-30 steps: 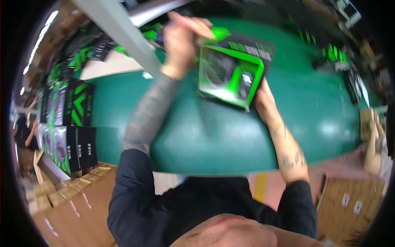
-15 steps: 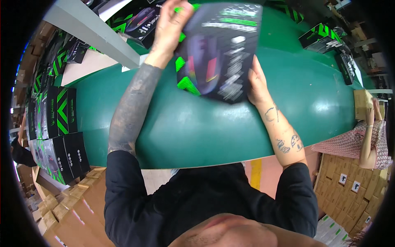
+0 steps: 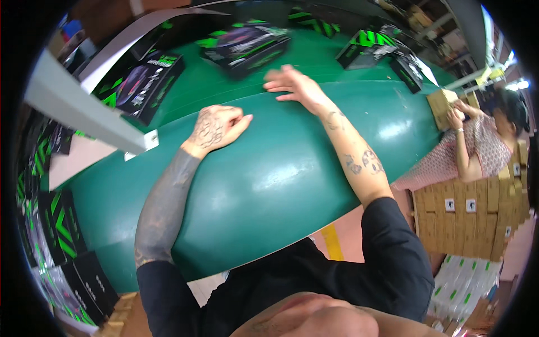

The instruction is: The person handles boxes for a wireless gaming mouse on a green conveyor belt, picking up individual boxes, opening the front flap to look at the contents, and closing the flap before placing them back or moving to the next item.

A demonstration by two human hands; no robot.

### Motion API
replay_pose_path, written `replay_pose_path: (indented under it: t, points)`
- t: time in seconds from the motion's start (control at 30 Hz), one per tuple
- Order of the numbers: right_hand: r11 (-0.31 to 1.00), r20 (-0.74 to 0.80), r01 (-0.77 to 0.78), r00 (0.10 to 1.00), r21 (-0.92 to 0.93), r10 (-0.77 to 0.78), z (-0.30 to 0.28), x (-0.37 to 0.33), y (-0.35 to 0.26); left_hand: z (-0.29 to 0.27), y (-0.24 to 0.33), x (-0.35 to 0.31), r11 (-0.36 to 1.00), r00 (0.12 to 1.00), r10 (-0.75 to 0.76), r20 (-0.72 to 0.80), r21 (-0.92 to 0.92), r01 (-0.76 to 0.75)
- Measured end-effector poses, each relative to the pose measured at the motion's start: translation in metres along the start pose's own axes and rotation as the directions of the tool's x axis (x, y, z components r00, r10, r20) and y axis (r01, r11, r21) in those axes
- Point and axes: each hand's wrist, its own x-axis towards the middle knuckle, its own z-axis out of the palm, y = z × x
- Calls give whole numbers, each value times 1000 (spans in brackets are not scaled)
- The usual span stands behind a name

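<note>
A black and green mouse box (image 3: 247, 48), slightly blurred, lies on the darker green strip (image 3: 213, 90) beyond the worktop. Neither of my hands touches it. My right hand (image 3: 295, 89) is raised just short of the box, empty, its fingers stretched out and apart. Over the green worktop (image 3: 269, 168) my left hand (image 3: 216, 128) is closed loosely, fingers curled under and thumb forward, with nothing seen in it. Another mouse box (image 3: 143, 84) lies to the left on the strip.
A grey metal post (image 3: 84, 106) slants down at the left. Black and green boxes (image 3: 59, 224) are stacked at the left edge, and others (image 3: 368, 48) sit far right. On the right, a person (image 3: 477, 140) handles a cardboard box (image 3: 441, 106) beside stacked cartons (image 3: 457, 219).
The mouse box has left both my hands and now lies farther off on the strip. My left hand has drawn back nearer and closed; the right has opened. The view has shifted.
</note>
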Motion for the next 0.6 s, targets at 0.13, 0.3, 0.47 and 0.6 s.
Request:
replay_pose_path:
  t: [0.13, 0.3, 0.47, 0.6]
  points:
    - [623, -100, 169, 922, -764, -373, -3, 4, -29, -4, 2, -2, 995, 996, -83, 13, -44, 84]
    - [-206, -82, -325, 690, -923, -719, -145, 13, -89, -1, 4, 14, 960, 970, -236, 51, -142, 241]
    - [-562, -142, -199, 979, -803, -144, -184, 2, -111, 1, -5, 14, 925, 957, -284, 54, -246, 289]
    - [-490, 163, -79, 887, -868, -431, -140, -31, -107, 1, -13, 8, 865, 928, -370, 52, -344, 364]
